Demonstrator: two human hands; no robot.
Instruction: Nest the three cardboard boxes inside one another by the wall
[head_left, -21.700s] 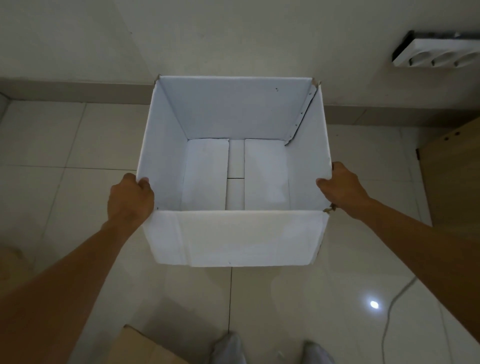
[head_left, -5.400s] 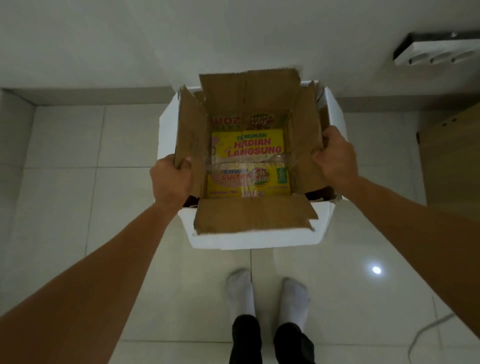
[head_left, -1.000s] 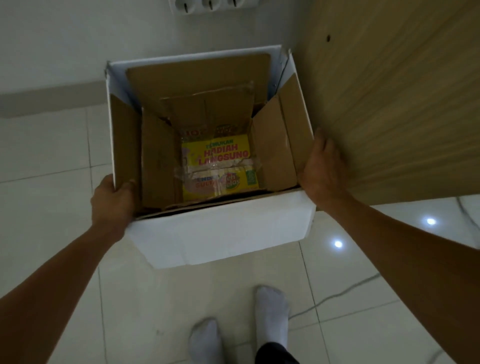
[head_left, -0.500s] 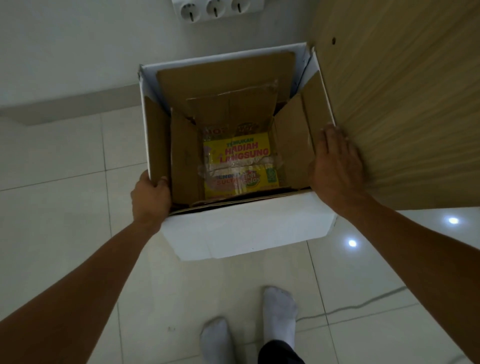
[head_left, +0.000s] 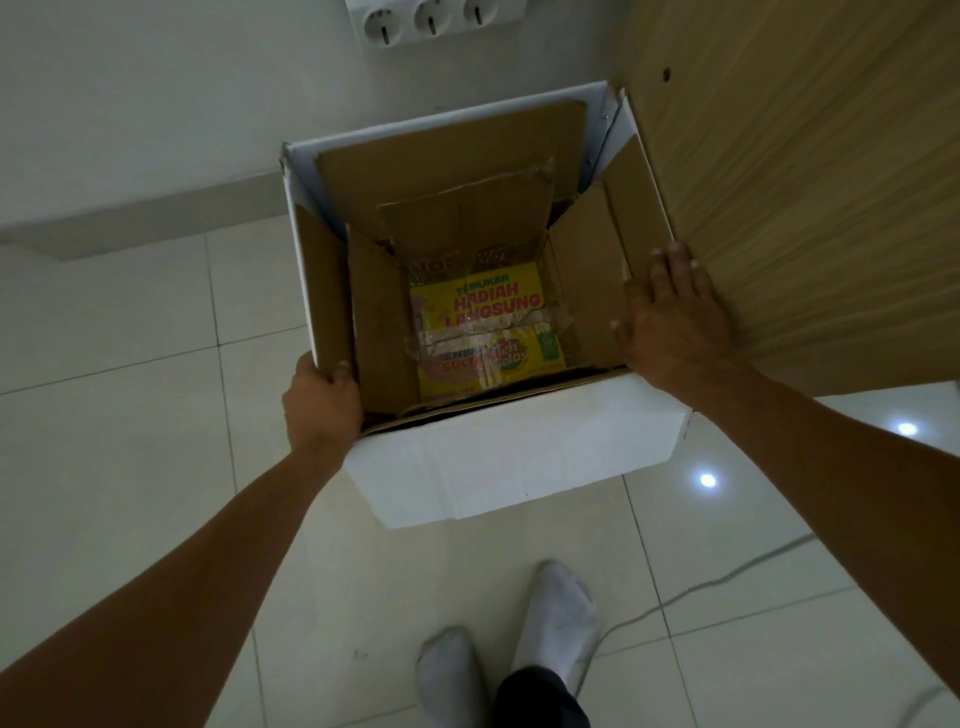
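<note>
A large white cardboard box (head_left: 509, 452) stands on the tiled floor against the wall, its right side close to a wooden panel. Inside it sits a brown cardboard box (head_left: 447, 171) with flaps up, and within that a smaller brown box (head_left: 467, 228) whose bottom shows a yellow printed label (head_left: 483, 312). My left hand (head_left: 319, 400) grips the white box's left rim, fingers curled over the edge. My right hand (head_left: 670, 322) lies flat with fingers spread on the right rim, between the box and the wooden panel.
A wooden furniture panel (head_left: 810, 171) rises at the right. A white multi-socket outlet (head_left: 431, 21) is on the wall above the box. A grey cable (head_left: 691, 587) runs across the floor at the right. My feet in white socks (head_left: 519, 644) stand just behind the box.
The white box with the brown boxes inside has slid right up to the wooden panel. My right hand has opened and lies flatter on the right rim.
</note>
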